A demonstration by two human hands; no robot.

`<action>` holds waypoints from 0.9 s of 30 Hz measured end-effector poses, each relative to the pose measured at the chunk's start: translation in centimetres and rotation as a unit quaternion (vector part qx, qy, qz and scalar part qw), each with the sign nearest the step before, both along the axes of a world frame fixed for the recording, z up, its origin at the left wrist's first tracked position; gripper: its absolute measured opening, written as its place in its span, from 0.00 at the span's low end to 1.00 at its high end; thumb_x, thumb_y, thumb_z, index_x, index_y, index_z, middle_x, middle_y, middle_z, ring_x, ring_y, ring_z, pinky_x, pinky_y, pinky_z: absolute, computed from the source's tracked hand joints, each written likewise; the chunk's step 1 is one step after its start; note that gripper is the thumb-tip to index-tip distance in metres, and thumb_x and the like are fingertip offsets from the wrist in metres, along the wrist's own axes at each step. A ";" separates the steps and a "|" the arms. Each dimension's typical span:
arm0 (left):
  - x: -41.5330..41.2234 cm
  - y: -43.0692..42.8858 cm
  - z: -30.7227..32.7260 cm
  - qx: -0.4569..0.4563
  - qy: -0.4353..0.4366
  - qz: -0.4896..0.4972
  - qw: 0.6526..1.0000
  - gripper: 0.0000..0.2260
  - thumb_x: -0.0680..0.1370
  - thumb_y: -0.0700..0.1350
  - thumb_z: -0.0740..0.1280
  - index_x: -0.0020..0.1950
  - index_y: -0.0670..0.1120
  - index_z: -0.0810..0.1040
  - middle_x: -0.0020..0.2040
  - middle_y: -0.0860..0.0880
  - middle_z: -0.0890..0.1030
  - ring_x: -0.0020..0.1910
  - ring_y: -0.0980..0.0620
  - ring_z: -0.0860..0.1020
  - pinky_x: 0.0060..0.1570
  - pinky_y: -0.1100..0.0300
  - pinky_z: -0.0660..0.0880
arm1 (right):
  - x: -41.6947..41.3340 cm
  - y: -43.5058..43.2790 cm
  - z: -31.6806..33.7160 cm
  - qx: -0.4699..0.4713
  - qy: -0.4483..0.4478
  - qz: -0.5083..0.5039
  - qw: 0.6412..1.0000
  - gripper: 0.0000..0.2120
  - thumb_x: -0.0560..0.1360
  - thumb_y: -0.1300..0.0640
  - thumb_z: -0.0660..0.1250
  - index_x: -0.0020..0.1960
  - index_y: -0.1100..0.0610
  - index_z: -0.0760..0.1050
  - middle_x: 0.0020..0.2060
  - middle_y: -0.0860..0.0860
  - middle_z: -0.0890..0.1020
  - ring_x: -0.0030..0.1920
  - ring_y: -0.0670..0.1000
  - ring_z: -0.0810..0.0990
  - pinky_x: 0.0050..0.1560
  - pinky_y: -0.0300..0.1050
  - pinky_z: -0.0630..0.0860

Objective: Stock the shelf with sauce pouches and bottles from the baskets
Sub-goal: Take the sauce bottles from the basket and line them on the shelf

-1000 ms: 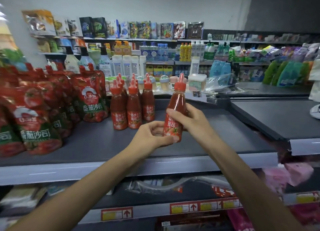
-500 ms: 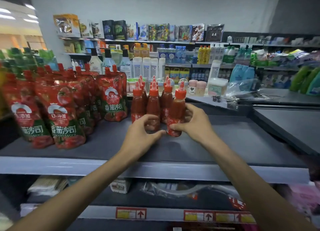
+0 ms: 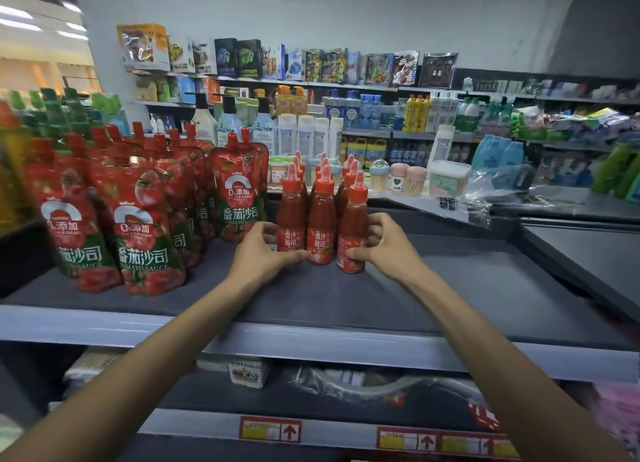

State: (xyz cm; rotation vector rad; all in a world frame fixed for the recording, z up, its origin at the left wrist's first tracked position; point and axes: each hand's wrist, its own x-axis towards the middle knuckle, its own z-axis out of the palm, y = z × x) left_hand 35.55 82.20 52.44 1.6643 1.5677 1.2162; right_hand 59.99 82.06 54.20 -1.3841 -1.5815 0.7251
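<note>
The right grip (image 3: pixel 384 245) curled round the right bottle (image 3: pixel 353 226), thumb low on its label. The left grip (image 3: pixel 263 250) held the left bottle (image 3: pixel 290 219) likewise, both bottles standing on the matte shelf (image 3: pixel 450 288) beside the pouches (image 3: pixel 142 226). The bottles looked like light, squeezable plastic with slick labels and tapered caps. They seemed tippy, so a low hold suited them. The pouches looked soft and glossy.

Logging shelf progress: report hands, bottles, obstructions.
Left hand grips left bottle. Right hand grips right bottle, upright on shelf. Pouches crowd close on the left.
</note>
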 end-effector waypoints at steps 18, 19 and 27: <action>-0.6 3.8 -2.1 -0.028 0.016 -0.016 0.999 0.30 0.60 0.54 0.84 0.58 0.49 0.79 0.50 0.52 0.86 0.50 0.52 0.85 0.59 0.46 0.81 | 0.4 0.4 -1.9 -0.020 -0.078 -0.055 0.995 0.30 0.62 0.52 0.86 0.60 0.56 0.78 0.46 0.48 0.86 0.46 0.47 0.85 0.53 0.46 0.83; -0.6 3.8 -2.2 -0.026 0.017 -0.018 0.999 0.30 0.61 0.54 0.84 0.58 0.49 0.79 0.51 0.53 0.86 0.50 0.52 0.85 0.59 0.46 0.81 | 0.4 0.6 -2.1 -0.019 -0.088 -0.067 0.994 0.30 0.62 0.49 0.86 0.59 0.55 0.79 0.46 0.48 0.86 0.46 0.48 0.85 0.55 0.49 0.82; -0.6 3.5 -2.6 -0.009 0.035 -0.023 0.999 0.29 0.63 0.58 0.80 0.60 0.52 0.77 0.52 0.56 0.85 0.52 0.53 0.84 0.59 0.46 0.80 | -0.5 0.9 -2.0 0.006 -0.138 -0.103 0.985 0.29 0.62 0.43 0.84 0.53 0.54 0.73 0.42 0.45 0.81 0.43 0.46 0.80 0.40 0.43 0.73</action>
